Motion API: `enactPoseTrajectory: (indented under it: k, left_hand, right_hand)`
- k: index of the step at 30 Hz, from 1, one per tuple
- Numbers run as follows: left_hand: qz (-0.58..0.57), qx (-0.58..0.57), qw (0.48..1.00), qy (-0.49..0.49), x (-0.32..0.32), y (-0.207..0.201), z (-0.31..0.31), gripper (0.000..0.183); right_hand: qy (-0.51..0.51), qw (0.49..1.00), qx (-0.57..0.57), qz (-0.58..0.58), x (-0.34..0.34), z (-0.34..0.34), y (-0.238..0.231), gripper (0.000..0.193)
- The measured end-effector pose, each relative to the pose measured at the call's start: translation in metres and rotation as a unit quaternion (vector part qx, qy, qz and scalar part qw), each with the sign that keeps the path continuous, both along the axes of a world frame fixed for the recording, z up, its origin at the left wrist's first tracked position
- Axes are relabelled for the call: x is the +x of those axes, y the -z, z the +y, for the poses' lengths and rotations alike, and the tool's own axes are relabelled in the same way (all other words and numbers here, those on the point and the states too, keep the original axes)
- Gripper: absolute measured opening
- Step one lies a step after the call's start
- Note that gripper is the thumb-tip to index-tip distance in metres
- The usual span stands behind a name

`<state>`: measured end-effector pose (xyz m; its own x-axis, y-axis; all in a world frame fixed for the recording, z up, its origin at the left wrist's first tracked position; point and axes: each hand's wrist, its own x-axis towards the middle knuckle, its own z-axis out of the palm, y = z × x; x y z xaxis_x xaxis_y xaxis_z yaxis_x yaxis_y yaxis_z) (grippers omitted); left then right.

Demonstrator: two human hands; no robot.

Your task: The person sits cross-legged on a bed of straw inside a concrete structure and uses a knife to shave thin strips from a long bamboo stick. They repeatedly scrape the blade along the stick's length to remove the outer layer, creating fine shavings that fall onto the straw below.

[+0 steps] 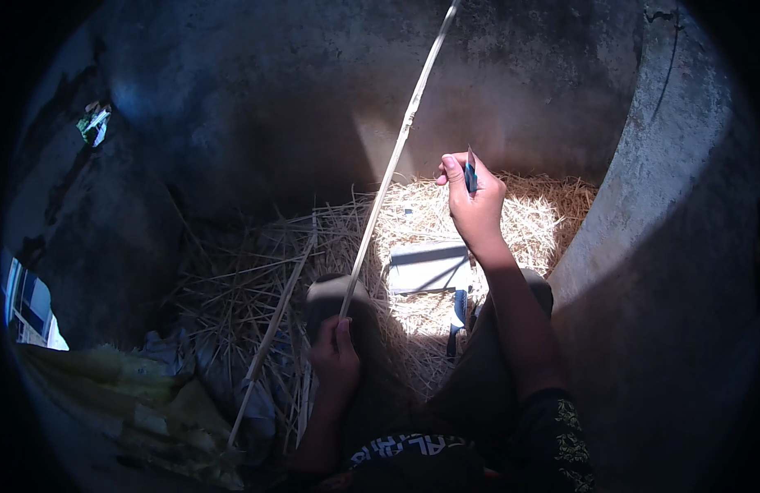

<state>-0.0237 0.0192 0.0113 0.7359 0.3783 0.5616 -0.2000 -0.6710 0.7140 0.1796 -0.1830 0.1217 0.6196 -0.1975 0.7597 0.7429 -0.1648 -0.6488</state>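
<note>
Stick held low in the left grip, blade raised in the right

We see the left grip (pixel 335 353) closed around the near end of a long, pale stick (pixel 396 156), just above the left thigh. The stick slants up and away, leaning rightward, past the top of the view. Holding it there, we judge, keeps its length clear of the knees, with the thigh close by to steady the wrist.

The right grip (pixel 477 187) is raised in sunlight, pinching a small, dark blade (pixel 470 171) between thumb and fingers, point upward. It stands to the right of the stick and apart from it, probably so the edge stays off both stick and legs. The blade is small in our view, so we cannot be sure of its exact kind.

Between the knees, a pale block (pixel 429 269) lies on the straw (pixel 552 201), with a dark tool (pixel 460 308) just beside its near right corner; both seem placed within easy reach.
</note>
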Motion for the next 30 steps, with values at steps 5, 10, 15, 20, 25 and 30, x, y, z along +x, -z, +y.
enactPoseTrajectory:
  k: [5, 10, 15, 20, 25, 30]
  left_hand:
    - [-0.020, 0.004, 1.000, 0.011, 0.002, 0.002, 0.001, 0.013]
    - [-0.009, -0.004, 1.000, 0.021, -0.001, 0.000, -0.003, 0.015]
    - [0.011, -0.014, 1.000, 0.017, -0.001, -0.002, -0.002, 0.016]
    - [0.044, -0.057, 0.997, 0.015, -0.001, -0.002, 0.004, 0.016]
    - [0.025, -0.052, 0.998, 0.019, 0.002, -0.001, 0.002, 0.017]
    - [0.047, -0.065, 0.995, 0.059, 0.003, -0.005, 0.006, 0.023]
  right_hand:
    - [0.015, 0.999, 0.027, 0.030, 0.003, -0.013, -0.003, 0.012]
    - [-0.247, 0.953, 0.074, 0.157, 0.000, -0.008, -0.002, 0.028]
    - [-0.061, 0.952, -0.294, 0.058, -0.016, 0.002, 0.001, 0.030]
    - [0.047, 0.944, -0.323, -0.043, -0.020, 0.022, 0.023, 0.014]
    - [0.097, 0.931, -0.348, -0.052, -0.017, 0.039, 0.043, 0.010]
    - [0.109, 0.924, -0.349, -0.114, -0.023, 0.052, 0.052, 0.012]
